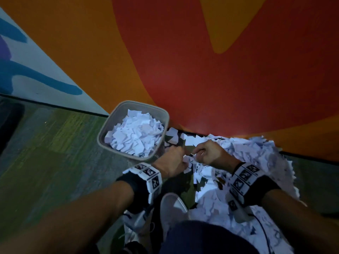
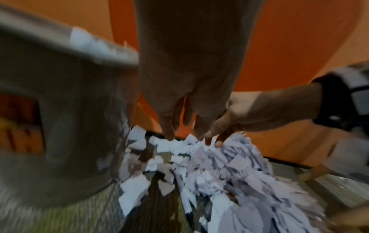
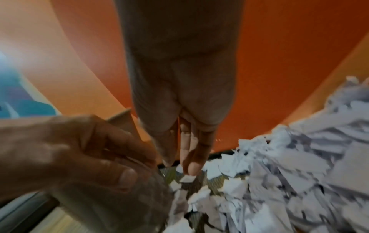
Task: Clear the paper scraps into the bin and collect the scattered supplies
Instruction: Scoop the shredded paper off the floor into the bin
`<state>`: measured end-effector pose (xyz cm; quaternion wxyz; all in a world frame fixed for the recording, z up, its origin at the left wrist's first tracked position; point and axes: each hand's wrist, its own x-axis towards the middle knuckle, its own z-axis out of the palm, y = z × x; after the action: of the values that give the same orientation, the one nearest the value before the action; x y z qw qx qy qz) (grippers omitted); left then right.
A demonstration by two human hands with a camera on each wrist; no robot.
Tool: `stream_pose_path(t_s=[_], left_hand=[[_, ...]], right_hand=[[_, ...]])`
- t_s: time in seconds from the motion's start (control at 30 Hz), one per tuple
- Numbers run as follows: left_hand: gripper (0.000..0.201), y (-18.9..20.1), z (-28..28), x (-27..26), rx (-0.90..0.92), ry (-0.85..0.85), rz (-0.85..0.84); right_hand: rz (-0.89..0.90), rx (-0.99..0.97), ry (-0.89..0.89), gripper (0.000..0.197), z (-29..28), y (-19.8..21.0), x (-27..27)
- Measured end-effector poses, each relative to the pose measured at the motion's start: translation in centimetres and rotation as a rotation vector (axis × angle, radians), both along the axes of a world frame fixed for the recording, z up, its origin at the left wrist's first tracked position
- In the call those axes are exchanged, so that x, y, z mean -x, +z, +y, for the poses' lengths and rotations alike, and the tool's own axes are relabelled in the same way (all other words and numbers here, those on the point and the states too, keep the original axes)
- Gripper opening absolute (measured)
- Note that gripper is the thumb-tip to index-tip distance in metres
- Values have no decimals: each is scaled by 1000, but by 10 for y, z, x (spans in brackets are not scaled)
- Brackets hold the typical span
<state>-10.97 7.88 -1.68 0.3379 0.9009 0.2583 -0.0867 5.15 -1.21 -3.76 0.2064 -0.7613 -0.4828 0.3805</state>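
White paper scraps (image 1: pixel 247 158) are heaped on a carpet (image 1: pixel 55 143) streaked in green and grey. More white is seen inside the grey bin (image 1: pixel 110 125). The wall (image 1: pixel 201 70) is painted in orange and red curves, and the wrist bands (image 1: pixel 150 175) are printed with black-and-white squares.

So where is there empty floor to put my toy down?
The greenish carpet left of the grey plastic bin is bare, out to the wall. Right of the bin it is crowded: the heap of white paper scraps covers the floor along the orange wall, and the left hand and right hand are down among the scraps.
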Motion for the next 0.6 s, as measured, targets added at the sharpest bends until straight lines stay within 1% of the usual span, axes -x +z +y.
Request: stream_pose_path(t_s=[0.03,0.07,0.13,0.2,0.27,0.33,0.4,0.47,0.5,0.53,0.57,0.6], left_hand=[[19,-23,0,-3,21,54,-2],[22,-42,-1,-4,52,103,-1],[25,-82,0,-7,92,197,-10],[30,-110,2,-10,75,251,-1],[46,-136,4,-12,50,269,97],[59,-160,3,-11,-2,241,212],[66,-175,0,-7,-76,219,301],[67,-185,-5,-2,-126,213,348],[68,-191,-7,1,-146,204,351],[69,-198,-7,4,-169,184,336],[72,-205,-7,8,-196,163,307],[75,-214,-5,12,-217,135,289]], right_hand=[[0,29,-12,20,2,-15,-2],[4,60,-27,20,6,-28,-3],[18,126,-54,27,14,-55,-5],[59,134,-72,36,23,-80,-6],[89,117,-45,52,32,-103,-8],[65,134,1,65,40,-126,-8],[-14,157,86,78,50,-148,-6],[-207,218,193,91,56,-164,-1],[-325,223,236,92,59,-169,2],[-422,217,270,87,61,-174,4],[-467,209,275,80,64,-172,6],[-477,196,273,73,66,-176,8]])
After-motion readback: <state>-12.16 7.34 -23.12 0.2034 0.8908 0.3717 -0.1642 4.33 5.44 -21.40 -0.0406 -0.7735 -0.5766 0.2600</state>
